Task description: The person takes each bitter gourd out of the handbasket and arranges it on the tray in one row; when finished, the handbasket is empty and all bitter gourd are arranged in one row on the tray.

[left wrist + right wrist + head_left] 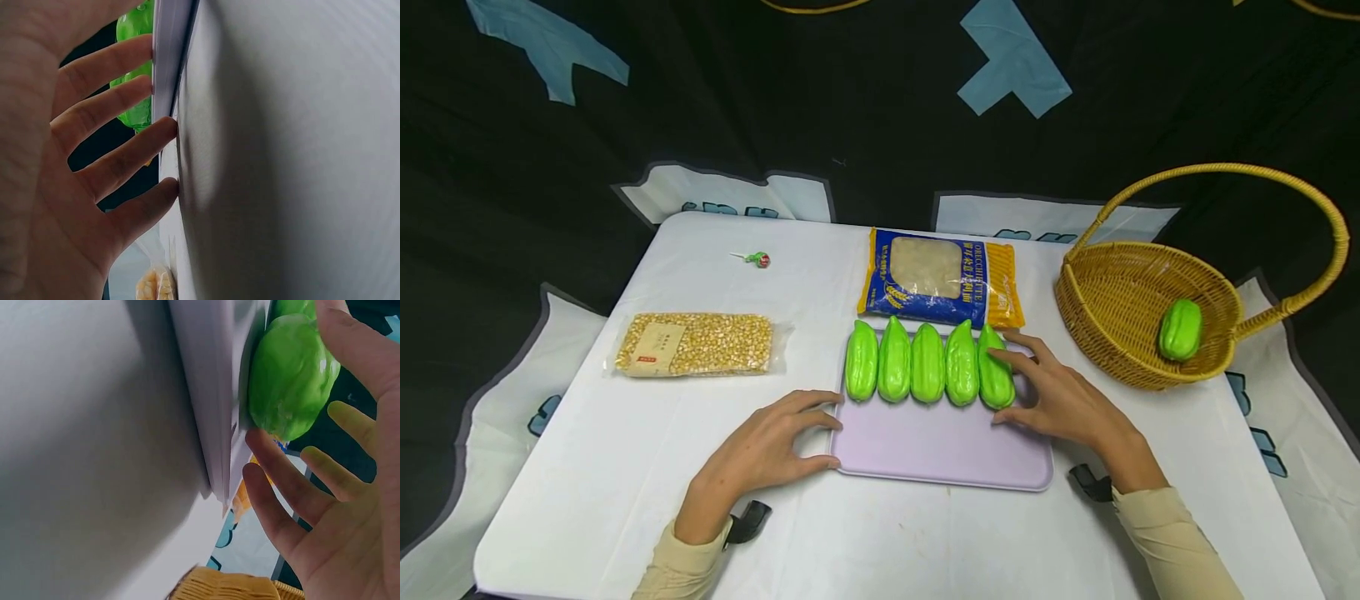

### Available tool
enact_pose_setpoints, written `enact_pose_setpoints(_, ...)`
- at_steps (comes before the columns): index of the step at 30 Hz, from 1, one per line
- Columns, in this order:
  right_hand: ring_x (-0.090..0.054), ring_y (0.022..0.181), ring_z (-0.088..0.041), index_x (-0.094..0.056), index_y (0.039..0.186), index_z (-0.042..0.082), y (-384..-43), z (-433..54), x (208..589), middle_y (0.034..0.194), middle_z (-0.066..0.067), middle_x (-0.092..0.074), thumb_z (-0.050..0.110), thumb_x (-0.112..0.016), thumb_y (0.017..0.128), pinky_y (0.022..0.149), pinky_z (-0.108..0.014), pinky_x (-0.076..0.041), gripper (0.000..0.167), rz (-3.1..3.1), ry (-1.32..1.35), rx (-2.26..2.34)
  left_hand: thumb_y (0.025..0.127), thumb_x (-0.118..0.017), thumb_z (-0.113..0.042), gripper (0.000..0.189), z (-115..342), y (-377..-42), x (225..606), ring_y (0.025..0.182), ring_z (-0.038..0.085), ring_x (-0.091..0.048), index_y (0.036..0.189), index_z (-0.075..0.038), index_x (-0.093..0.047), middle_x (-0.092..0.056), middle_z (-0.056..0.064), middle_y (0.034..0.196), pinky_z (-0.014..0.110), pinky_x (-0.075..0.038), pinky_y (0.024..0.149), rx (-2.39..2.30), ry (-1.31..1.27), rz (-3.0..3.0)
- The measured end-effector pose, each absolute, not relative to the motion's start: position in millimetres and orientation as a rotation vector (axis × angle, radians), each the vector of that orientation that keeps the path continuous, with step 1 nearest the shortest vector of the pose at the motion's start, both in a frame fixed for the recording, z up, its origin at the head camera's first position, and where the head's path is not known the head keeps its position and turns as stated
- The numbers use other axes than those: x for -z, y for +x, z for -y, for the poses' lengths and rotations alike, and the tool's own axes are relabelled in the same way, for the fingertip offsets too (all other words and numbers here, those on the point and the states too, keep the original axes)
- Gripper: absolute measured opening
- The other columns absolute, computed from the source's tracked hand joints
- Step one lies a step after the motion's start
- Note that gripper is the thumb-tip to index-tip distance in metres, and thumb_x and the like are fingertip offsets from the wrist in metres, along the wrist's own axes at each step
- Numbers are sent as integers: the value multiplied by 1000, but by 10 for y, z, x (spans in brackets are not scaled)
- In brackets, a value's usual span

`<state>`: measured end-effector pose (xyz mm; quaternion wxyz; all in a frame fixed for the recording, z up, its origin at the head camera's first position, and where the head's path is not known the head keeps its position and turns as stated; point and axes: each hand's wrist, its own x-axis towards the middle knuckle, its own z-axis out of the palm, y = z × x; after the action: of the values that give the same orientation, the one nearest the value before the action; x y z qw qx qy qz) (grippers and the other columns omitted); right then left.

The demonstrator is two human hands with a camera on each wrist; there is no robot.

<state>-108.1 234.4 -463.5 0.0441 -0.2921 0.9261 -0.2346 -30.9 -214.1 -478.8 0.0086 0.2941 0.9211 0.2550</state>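
Several glossy green ridged gourd-like vegetables lie side by side along the far half of a lilac tray. My left hand is at the tray's left edge, its spread fingertips touching the rim in the left wrist view. Over at the right end of the row, my right hand reaches around the rightmost green gourd-like vegetable. In the right wrist view its thumb overlaps that vegetable, while the fingers are spread and fairly straight; firm contact cannot be told.
A wicker basket with a tall handle stands at the right, another green gourd-like vegetable inside. A blue-and-yellow pasta bag lies behind the tray. Toward the left are a pack of corn kernels and a lollipop.
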Motion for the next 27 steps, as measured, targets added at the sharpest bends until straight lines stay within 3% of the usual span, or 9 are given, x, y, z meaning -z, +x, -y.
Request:
enact_pose_setpoints(7,-66,126,-38,-51,159,23,-1075,-2426,4574,169,-11,-40,48,-95,81,98,-59,-61,94,-2852,-878,717,82,-94,-49,45,2135,-309,4794,140,18,-59,115,-22,-82,-64,-4,150,39,-52,116,-792,916,-2876)
enact_pose_setpoints(15,-54,141,-38,-55,156,16,-1105,-2590,4458,159,-12,-50,46,-93,85,109,-65,-53,86,-2897,-848,706,81,-94,-49,45,2147,-309,4793,139,19,-59,115,-22,-82,-64,-4,150,40,-53,115,-798,926,-2888)
enact_pose_setpoints(27,-53,141,-40,-58,152,12,-1098,-2906,4157,155,-14,-54,32,-88,93,112,-69,-48,69,-2999,-693,689,82,-93,-51,46,2150,-315,4802,140,19,-59,116,-23,-81,-63,-5,151,41,-52,116,-808,941,-2888)
